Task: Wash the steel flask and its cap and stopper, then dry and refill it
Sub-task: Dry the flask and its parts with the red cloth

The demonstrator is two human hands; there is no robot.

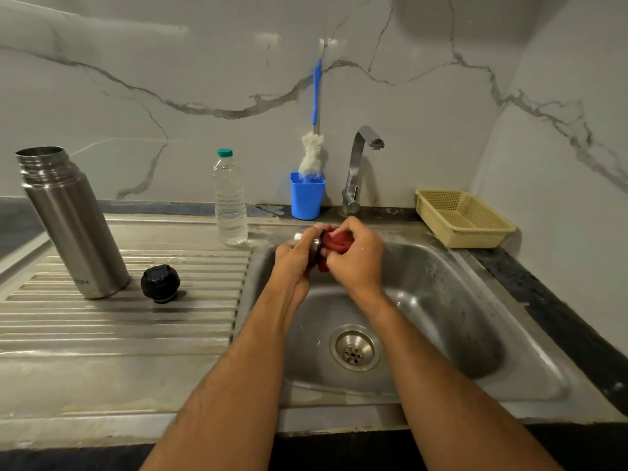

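1. Over the far-left part of the sink (509, 334), the left hand (294, 258) grips the steel cap (316, 245), fingers curled round it
2. The right hand (356, 256) clutches a red cloth (336, 242) and presses it against the cap, whose mouth seems to face right, toward the cloth
3. The open flask (69, 222) stands upright at the draining board's far-left end; the black stopper (160, 283) lies just right of it, nearer the left hand
4. Likely drying the cap; stopper probably next

red cloth (336, 244), silver flask (69, 222), black stopper (160, 283)
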